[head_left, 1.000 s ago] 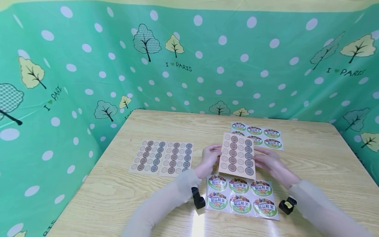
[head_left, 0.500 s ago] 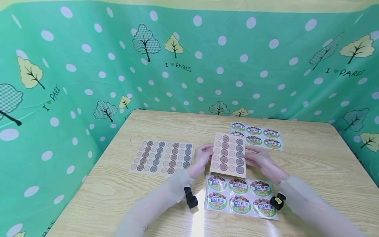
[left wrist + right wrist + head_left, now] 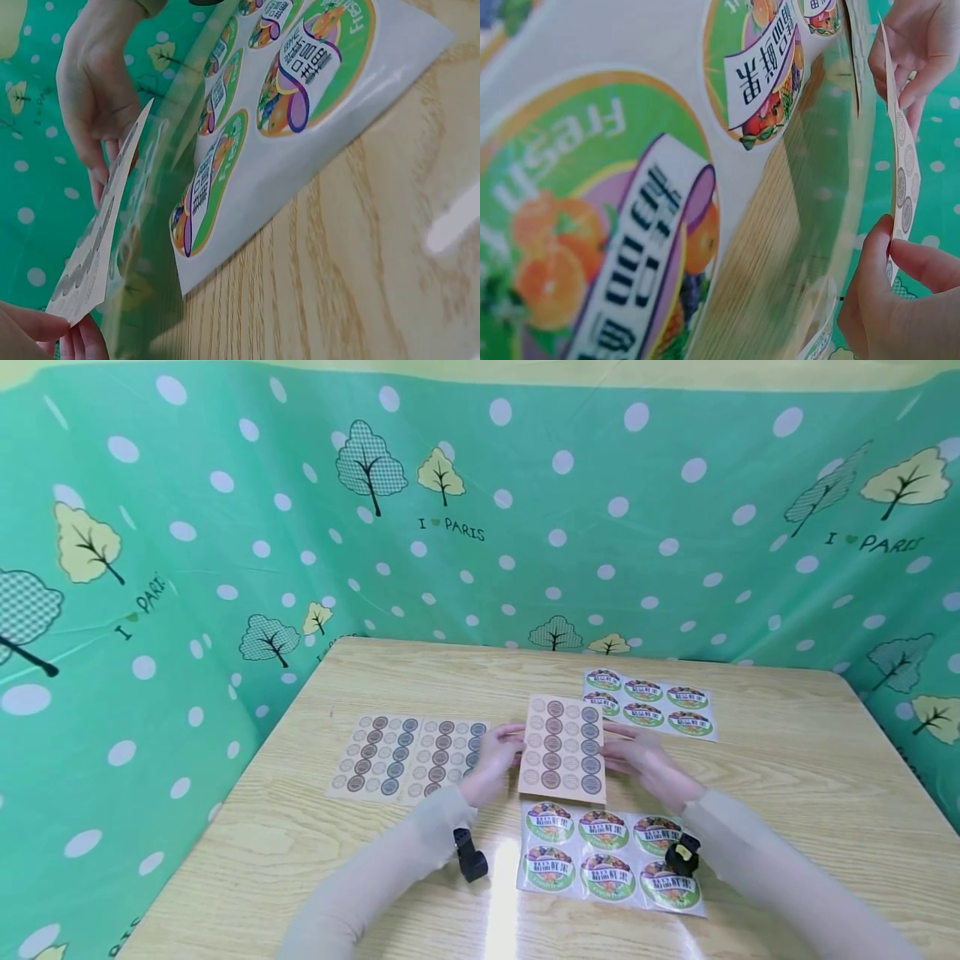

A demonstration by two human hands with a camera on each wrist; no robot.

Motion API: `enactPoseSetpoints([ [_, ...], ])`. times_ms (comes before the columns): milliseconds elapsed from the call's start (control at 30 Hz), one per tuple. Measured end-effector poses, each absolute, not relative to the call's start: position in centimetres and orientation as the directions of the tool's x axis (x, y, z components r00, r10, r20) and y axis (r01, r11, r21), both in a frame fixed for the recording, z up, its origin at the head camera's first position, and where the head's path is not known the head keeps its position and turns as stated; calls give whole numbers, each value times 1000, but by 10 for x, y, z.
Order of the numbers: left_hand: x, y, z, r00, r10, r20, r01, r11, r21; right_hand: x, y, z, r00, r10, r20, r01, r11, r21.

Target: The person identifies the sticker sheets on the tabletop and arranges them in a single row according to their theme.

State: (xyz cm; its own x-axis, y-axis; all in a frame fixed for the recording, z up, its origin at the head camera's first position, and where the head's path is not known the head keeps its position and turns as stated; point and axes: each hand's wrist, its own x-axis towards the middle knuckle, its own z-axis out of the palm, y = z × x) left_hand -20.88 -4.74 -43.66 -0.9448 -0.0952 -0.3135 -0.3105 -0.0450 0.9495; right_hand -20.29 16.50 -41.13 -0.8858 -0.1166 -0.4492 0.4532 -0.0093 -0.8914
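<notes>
Upright between both hands is a tan sticker sheet [image 3: 562, 750] printed with rows of round stickers in brown, grey and pale tones. On its left edge my left hand [image 3: 495, 760] pinches it; the left wrist view shows the thumb over the front of the sheet [image 3: 94, 251] and fingers behind. My right hand [image 3: 648, 764] holds the opposite edge, and in the right wrist view its thumb and fingers [image 3: 881, 255] pinch the sheet. The sheet is raised, tilted toward the head camera, and hides parts of the fingers.
Just in front lies a glossy white sheet of fruit labels [image 3: 609, 860]; a similar label sheet [image 3: 652, 702] lies behind. Two more tan sticker sheets [image 3: 375, 756] lie side by side at left on the wooden table [image 3: 255, 868]. A green patterned curtain [image 3: 480, 577] encloses the back.
Both hands have moved left together, carrying the tan sticker sheet with them. More of the rear fruit label sheet now shows. The sheets on the table stay in place.
</notes>
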Motion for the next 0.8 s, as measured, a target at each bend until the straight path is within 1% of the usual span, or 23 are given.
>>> enactPoseSetpoints([
  [100,-210,-52,-438,-945,-92,-314,-312,-38,949,-205,160,-412,-887,-99,-451,451,25,-892],
  [267,-211,-58,-438,-945,-95,-313,-314,-1,949,-210,152,-412,-882,-67,-467,465,43,-884],
  [567,-211,-71,-439,-950,-82,-301,-303,15,953,-217,141,-416,-883,-46,-466,462,83,-883],
  [800,-210,-76,-441,-949,-103,-299,-305,49,951,-218,133,-422,-888,-36,-459,453,104,-885],
])
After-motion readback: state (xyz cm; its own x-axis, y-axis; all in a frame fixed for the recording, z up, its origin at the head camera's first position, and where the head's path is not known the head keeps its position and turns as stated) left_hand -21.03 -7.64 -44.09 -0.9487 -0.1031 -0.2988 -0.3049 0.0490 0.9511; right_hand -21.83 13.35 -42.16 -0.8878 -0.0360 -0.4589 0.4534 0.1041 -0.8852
